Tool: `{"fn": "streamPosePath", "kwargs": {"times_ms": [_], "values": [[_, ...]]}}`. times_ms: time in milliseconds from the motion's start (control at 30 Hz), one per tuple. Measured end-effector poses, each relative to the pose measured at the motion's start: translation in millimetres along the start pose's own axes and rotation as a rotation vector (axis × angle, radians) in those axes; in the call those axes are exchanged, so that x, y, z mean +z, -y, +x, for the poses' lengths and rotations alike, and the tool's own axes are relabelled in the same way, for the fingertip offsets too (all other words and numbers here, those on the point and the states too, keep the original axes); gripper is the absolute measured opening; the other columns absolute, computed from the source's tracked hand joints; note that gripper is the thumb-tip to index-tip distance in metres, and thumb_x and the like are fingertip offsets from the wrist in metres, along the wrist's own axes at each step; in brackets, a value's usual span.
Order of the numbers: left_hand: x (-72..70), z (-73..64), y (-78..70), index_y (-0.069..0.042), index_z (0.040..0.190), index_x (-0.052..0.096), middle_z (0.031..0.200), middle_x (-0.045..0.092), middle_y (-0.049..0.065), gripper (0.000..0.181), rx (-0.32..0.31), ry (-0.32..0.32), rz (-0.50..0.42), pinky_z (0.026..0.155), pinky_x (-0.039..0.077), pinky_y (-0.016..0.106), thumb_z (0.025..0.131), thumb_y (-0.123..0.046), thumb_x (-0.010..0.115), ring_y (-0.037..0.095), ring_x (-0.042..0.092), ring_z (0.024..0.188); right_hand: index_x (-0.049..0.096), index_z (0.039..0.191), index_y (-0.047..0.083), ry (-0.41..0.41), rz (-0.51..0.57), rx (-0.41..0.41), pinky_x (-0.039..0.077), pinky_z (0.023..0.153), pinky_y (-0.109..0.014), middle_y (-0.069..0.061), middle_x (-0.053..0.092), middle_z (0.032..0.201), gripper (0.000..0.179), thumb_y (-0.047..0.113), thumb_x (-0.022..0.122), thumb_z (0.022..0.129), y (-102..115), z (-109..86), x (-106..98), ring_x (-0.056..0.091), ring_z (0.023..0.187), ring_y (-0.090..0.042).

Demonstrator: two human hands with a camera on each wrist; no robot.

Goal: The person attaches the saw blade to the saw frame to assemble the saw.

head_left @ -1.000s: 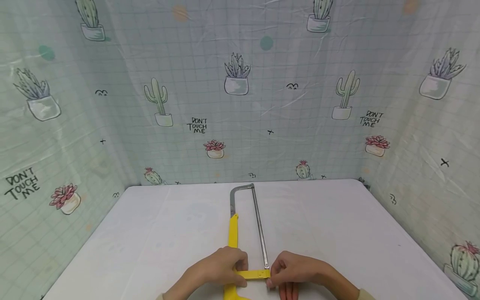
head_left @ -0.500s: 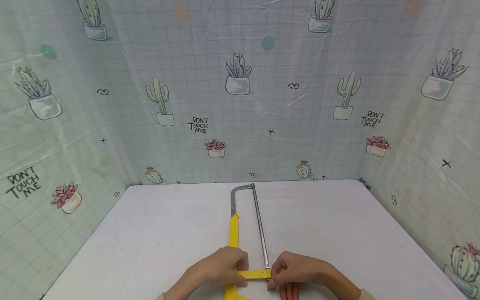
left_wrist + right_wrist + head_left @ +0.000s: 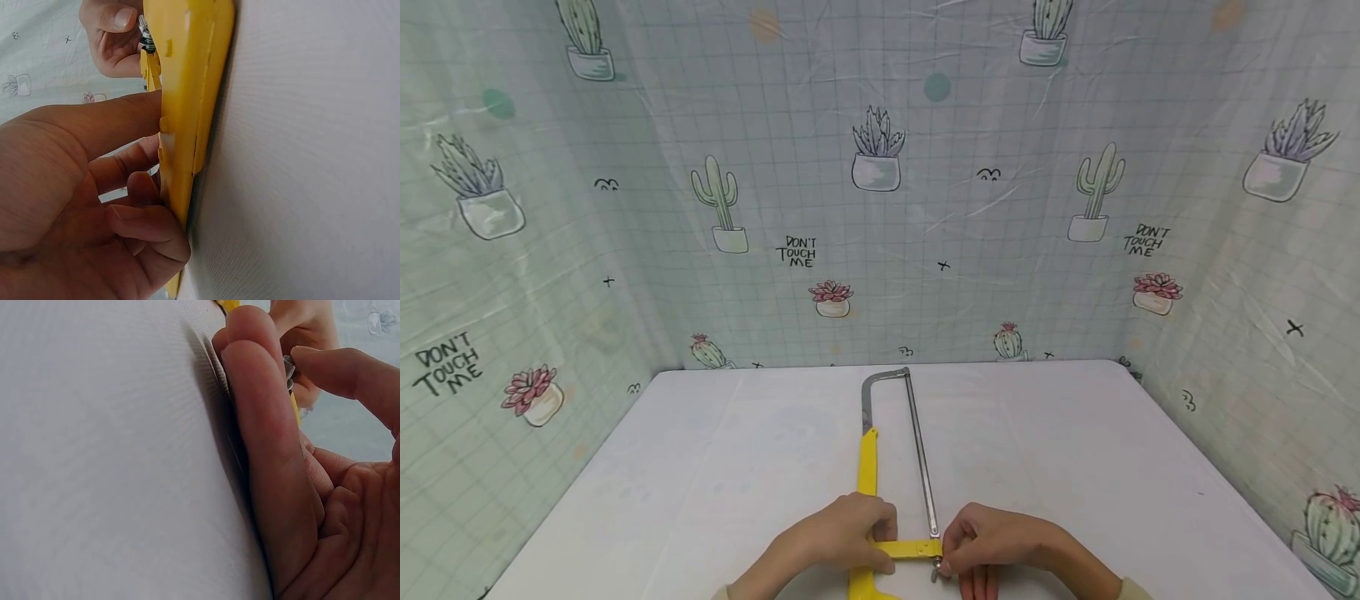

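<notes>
A hacksaw (image 3: 867,467) with a yellow frame and grey front arm lies on the white table, its thin blade (image 3: 922,454) along the right side. My left hand (image 3: 846,529) grips the frame where the yellow crosspiece (image 3: 910,549) meets it; the left wrist view has thumb and fingers against the yellow handle (image 3: 187,94). At the crosspiece's right end, a small metal wing nut (image 3: 936,571) sticks out toward me. The thumb and forefinger of my right hand (image 3: 1000,533) pinch at it. From the right wrist, the thumb tip meets the wing nut (image 3: 288,367), while the other fingers rest low along the table.
The white table (image 3: 760,450) spreads out around the saw. Behind it and on both sides hangs a curtain (image 3: 940,217) printed with cacti and lettering.
More of the wing nut shows below the crosspiece as the right thumb and forefinger shift slightly at it. The left hand and the hacksaw stay in place.
</notes>
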State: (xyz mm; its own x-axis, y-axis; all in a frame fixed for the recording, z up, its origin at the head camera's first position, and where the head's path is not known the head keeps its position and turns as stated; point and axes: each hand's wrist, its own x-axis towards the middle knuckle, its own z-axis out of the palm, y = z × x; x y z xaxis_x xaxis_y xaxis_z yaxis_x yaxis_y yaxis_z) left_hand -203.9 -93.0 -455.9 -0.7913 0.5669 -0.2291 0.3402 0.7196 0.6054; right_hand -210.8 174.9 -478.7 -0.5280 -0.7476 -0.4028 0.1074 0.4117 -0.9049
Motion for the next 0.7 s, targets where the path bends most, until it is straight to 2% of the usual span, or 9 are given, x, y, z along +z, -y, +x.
{"fn": "streamPosePath", "kwargs": {"times_ms": [700], "values": [[0.7,-1.6,-2.6,-0.024,0.086,0.067,0.079,0.062,-0.014,0.021,-0.012,0.002,-0.004,0.066,0.047,0.021,0.081,-0.023,0.087,0.003,0.052,0.069,0.072,0.092,0.006,0.018,0.019,-0.033,0.05,0.05,-0.015,0.003,0.069,0.066,0.012,0.016,0.066,0.095,-0.1,-1.1,1.2,0.061,0.05,0.0]]}}
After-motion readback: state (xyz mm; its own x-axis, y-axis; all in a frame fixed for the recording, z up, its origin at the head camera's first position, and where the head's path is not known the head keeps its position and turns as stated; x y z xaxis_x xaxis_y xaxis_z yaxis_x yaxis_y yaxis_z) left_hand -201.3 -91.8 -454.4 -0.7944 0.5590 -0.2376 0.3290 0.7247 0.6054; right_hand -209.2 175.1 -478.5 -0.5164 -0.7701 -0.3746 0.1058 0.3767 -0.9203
